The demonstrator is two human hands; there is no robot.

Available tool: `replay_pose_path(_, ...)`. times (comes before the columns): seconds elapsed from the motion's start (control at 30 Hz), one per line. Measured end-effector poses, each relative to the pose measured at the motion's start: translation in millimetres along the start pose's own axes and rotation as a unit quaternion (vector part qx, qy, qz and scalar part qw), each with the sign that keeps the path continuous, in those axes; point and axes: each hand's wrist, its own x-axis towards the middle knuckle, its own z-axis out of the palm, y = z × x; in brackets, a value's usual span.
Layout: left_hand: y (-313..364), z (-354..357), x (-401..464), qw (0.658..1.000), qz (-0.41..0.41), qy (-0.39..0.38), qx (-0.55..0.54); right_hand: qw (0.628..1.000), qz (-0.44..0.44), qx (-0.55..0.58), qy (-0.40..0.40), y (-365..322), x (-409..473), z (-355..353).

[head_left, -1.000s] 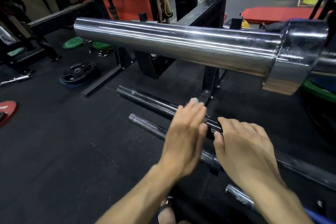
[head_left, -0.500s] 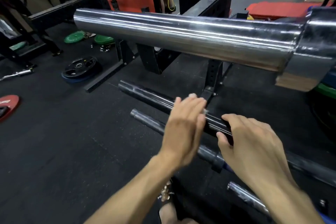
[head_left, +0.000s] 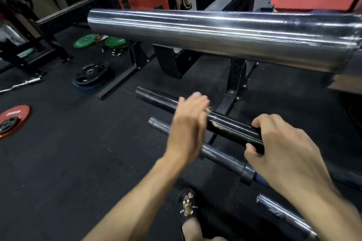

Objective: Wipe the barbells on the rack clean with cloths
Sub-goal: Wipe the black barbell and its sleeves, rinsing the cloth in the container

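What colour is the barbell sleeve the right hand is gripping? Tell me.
Glossy black, with pale scuffs. The right hand grips the barbell sleeve; it shows best in the head view.

One camera sits on the person's head, looking forward and down, very close to the big shiny bar [head_left: 215, 33].

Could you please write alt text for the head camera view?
A person's right hand grips a black barbell sleeve while the straight-fingered left hand lies against it, below a large chrome sleeve; weight plates lie on the floor.
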Motion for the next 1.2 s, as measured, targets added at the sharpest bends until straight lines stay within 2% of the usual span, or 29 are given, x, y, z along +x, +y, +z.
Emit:
replay_pose_path(0.07,4.2,-4.4,-10.9,0.995,0.086,-0.045,-0.004,1.000,-0.003,-0.002,-0.026,-1.6,3.7,-2.0)
replay_pose_path(0.1,-9.3,-11.4,-6.7,0.994,0.095,-0.051,0.001,0.999,-0.008,-0.003,-0.033,-2.3,4.6,-2.1)
replay_pose_path(0.17,-49.7,-23.8,11.7,0.998,0.045,-0.023,0.027,0.999,-0.013,-0.008,-0.048,-3.0,6.1,-0.5)
replay_pose_path(0.27,-99.3,-39.5,40.0,0.992,-0.112,0.053,0.018,0.999,-0.004,-0.022,-0.040,-3.1,9.1,6.5)
replay_pose_path(0.33,-88.7,-32.4,42.1,0.990,-0.132,0.057,0.014,0.999,-0.014,-0.029,-0.016,-7.0,11.4,11.0)
replay_pose_path(0.4,-51.1,-22.4,28.8,0.998,-0.065,0.008,-0.002,0.998,-0.025,-0.047,-0.023,-13.3,13.9,16.2)
replay_pose_path(0.47,-22.5,-17.8,8.2,0.997,0.046,-0.054,-0.002,0.999,-0.027,-0.030,-0.024,-17.8,16.6,21.1)
replay_pose_path(0.53,-28.3,-23.2,7.6,0.991,0.099,-0.079,0.032,1.000,-0.027,-0.002,-0.005,-17.6,18.4,23.2)
replay_pose_path(0.6,-60.9,-31.3,21.2,0.996,0.053,-0.059,0.049,0.999,-0.027,0.014,0.017,-16.1,18.2,24.0)
replay_pose_path(0.67,-94.4,-40.4,36.8,0.998,-0.036,0.003,0.049,0.999,-0.023,0.017,0.025,-16.6,16.9,24.9)
replay_pose_path(0.73,-101.8,-41.4,43.8,0.993,-0.096,0.048,0.043,0.999,-0.023,0.018,0.026,-16.9,16.4,26.5)
replay_pose_path(0.77,-91.4,-36.8,43.0,0.993,-0.096,0.058,0.042,0.999,-0.026,0.021,0.027,-17.0,16.9,26.8)
replay_pose_path(0.83,-55.2,-23.9,31.7,0.999,-0.032,0.028,0.033,0.998,-0.033,0.030,0.034,-18.5,18.8,25.8)
replay_pose_path(0.93,-14.6,-9.4,-0.2,0.986,0.142,-0.065,0.051,0.998,-0.036,0.031,0.029,-21.1,22.3,23.8)
replay_pose_path(1.0,-27.3,-16.6,0.9,0.979,0.177,-0.074,0.075,0.999,-0.036,0.030,0.017,-23.4,22.8,22.3)
replay_pose_path(1.1,-73.4,-36.9,22.4,0.992,0.050,-0.026,0.111,0.999,-0.030,0.036,0.015,-26.6,21.1,20.3)
replay_pose_path(1.2,-95.1,-42.3,34.5,0.995,-0.063,0.037,0.076,0.999,-0.031,0.036,0.020,-28.0,22.1,21.4)
